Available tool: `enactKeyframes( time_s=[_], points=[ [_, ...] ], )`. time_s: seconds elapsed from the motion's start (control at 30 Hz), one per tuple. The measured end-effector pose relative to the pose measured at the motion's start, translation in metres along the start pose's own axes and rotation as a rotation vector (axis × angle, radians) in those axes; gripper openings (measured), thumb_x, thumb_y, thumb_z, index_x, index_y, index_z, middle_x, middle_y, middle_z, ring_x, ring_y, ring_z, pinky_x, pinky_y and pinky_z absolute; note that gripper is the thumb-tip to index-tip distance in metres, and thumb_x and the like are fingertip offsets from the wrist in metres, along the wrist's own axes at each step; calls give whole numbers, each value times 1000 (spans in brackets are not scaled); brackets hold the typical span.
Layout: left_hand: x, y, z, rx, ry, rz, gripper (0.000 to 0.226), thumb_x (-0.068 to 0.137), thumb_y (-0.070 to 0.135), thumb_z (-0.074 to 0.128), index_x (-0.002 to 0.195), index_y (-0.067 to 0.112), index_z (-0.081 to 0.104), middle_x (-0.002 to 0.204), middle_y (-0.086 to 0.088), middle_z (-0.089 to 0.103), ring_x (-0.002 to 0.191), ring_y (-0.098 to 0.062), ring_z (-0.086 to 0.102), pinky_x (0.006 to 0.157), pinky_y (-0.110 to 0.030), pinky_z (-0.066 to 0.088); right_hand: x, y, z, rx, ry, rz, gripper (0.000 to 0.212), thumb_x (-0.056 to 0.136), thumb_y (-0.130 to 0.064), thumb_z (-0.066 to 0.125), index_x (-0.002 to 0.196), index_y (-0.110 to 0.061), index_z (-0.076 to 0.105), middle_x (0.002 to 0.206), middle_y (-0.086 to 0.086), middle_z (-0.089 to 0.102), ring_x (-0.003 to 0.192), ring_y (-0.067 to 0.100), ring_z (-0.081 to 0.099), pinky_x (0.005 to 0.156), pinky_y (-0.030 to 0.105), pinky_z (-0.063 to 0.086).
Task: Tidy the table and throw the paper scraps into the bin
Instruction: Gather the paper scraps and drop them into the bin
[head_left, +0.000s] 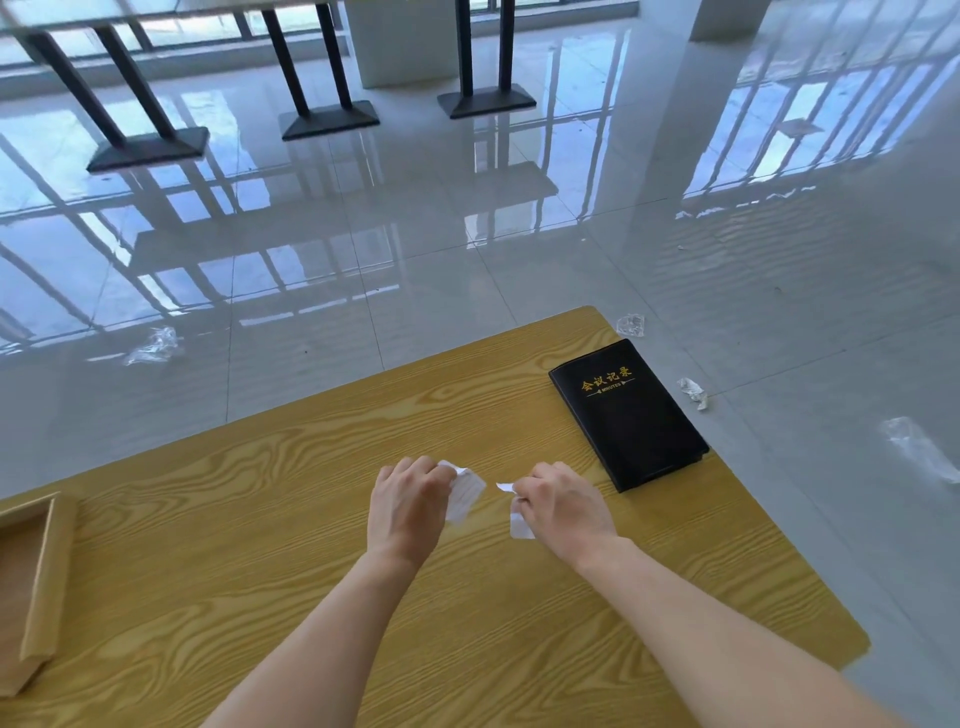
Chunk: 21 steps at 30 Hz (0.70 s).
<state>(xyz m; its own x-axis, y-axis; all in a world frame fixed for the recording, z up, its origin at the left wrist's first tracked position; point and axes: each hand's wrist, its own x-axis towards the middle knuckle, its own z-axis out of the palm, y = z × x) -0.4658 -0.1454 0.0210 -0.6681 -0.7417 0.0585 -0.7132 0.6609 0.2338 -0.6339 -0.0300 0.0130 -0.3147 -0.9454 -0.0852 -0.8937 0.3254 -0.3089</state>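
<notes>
Both my hands hover over the middle of the wooden table (260, 519). My left hand (408, 506) grips a white lined paper scrap (464, 493) that sticks out to its right. My right hand (563, 506) pinches another white paper scrap (519, 525), which pokes out on its left side and hangs below the fingers. A small gap separates the two scraps. No bin is in view.
A black notebook (631, 415) with gold lettering lies at the table's far right edge. A shallow wooden tray (39, 587) sits at the left edge. Crumpled clear plastic bits (153, 347) lie on the glossy tiled floor. Black table legs (322, 73) stand farther back.
</notes>
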Motion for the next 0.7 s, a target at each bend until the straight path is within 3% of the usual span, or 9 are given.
enactKeyframes(
  time_s=[0.27,0.4,0.7],
  points=[
    [-28,5,-25,-61,22,56,14,85,5,65,89,17,73,76,3,63,73,-22,55,62,-35,46,-34,-19,-17,-2,38,61,24,99,-24,49,94,-14,70,91,2,62,89,21,53,70,33,48],
    [-48,0,-38,-109,54,104,18,87,8,64,99,17,74,82,1,66,79,-24,57,63,-32,40,-60,-37,-20,4,59,132,24,98,-27,47,88,-15,66,90,2,60,88,21,52,69,34,46],
    [-100,-3,-57,-155,83,257,17,83,7,67,94,18,74,79,2,65,76,-24,59,60,-35,45,-131,-66,-21,57,160,294,24,97,-28,50,96,-16,70,93,2,61,88,20,52,75,35,50]
  ],
)
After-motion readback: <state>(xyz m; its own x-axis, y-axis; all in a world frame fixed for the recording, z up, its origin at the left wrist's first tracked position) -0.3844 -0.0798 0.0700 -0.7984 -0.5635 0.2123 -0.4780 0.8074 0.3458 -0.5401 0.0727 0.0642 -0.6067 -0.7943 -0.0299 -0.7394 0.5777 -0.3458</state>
